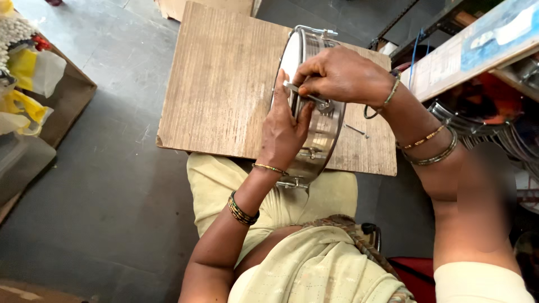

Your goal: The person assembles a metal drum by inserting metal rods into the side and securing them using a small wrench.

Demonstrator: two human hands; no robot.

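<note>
A small metal drum (323, 132) with a white skin stands on its edge on a wooden board (224, 84) across my lap. My left hand (283, 129) presses against the white skin side and steadies the drum's rim. My right hand (339, 76) reaches over the top of the shell, fingers pinched on a small metal tuning rod (306, 96) at the rim. Both wrists wear bangles.
A loose metal rod (356, 130) lies on the board right of the drum. Shelving with metal hoops (483, 120) stands to the right. Yellow and white plastic bags (22, 84) sit on a box at the left. Grey floor surrounds the board.
</note>
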